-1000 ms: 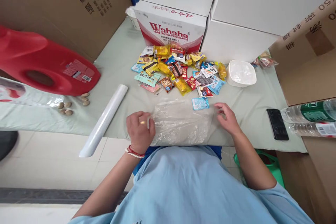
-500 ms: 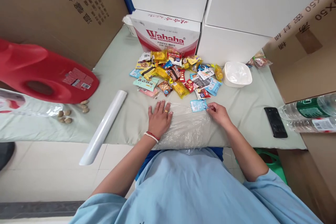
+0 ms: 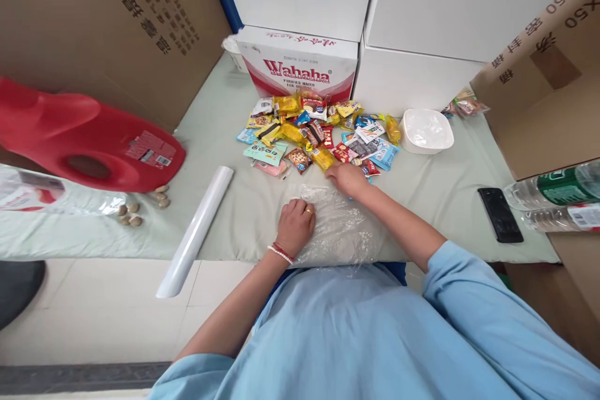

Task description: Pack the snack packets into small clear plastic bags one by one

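A sheet of clear plastic film [image 3: 344, 231] lies crinkled on the cloth in front of me. My left hand [image 3: 296, 225], with a ring and two bracelets, rests on the film's left side, its fingers curled in on the edge. Past the film, my right hand [image 3: 349, 179] reaches into the front of a heap of small wrapped snacks. Its fingers close on the near end of a yellow snack packet [image 3: 322, 158]. My right hand and wrist mostly cover a light blue packet; only bits of blue show beside them. A brown cookie packet [image 3: 299, 160] lies left of the yellow one.
A white roll [image 3: 199, 225] overhangs the table's front edge. To the left are a red jug [image 3: 112, 150] and several nuts [image 3: 134, 207]. A Wahaha carton [image 3: 300, 62] stands behind the snacks. Rightward are a white bowl [image 3: 427, 131], a phone [image 3: 500, 215] and plastic bottles [image 3: 562, 190].
My right hand has left the light blue packet and moved forward and left to the yellow packet. My left hand's fingers have gone from flat to curled. The view has shifted slightly.
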{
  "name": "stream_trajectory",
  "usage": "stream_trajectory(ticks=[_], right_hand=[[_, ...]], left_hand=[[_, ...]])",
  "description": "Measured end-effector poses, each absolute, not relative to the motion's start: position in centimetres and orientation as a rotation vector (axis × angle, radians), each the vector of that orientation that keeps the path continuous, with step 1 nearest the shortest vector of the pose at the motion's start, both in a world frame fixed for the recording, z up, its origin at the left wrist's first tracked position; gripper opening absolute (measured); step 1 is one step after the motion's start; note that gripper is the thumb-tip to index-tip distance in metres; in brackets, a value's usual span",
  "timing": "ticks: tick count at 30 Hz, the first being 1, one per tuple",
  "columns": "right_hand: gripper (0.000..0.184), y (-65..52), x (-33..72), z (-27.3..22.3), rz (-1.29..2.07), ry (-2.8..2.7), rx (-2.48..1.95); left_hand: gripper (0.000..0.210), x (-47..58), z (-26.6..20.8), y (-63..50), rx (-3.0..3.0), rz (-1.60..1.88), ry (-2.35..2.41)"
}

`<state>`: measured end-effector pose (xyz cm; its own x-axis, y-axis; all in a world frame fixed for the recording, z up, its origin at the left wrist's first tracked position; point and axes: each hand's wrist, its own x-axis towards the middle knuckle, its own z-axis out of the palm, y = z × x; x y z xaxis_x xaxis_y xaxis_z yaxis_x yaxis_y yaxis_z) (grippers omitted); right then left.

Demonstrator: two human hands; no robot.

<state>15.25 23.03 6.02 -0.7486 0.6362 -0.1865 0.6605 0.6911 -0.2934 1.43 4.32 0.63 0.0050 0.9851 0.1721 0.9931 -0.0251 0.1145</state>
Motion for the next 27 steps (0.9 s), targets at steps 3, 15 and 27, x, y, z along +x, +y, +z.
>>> stream_trajectory(ticks=[3, 15, 27], right_hand=[[0.021, 23.4, 13.7, 5.7, -0.562, 2.770, 1.014], [0.011, 21.5, 14.2, 4.1, -0.773, 2.935, 0.531], [0.011, 21.3, 12.1, 3.2, -1.209, 2.565, 1.073]], left_hand=[[0.021, 2.1, 0.7, 4.1, -2.225, -0.256, -2.145], [0.033, 3.1, 0.9, 2.3, -2.164, -0.283, -2.249], [0.044, 3.5, 0.3, 0.9, -2.148, -0.480, -2.246]])
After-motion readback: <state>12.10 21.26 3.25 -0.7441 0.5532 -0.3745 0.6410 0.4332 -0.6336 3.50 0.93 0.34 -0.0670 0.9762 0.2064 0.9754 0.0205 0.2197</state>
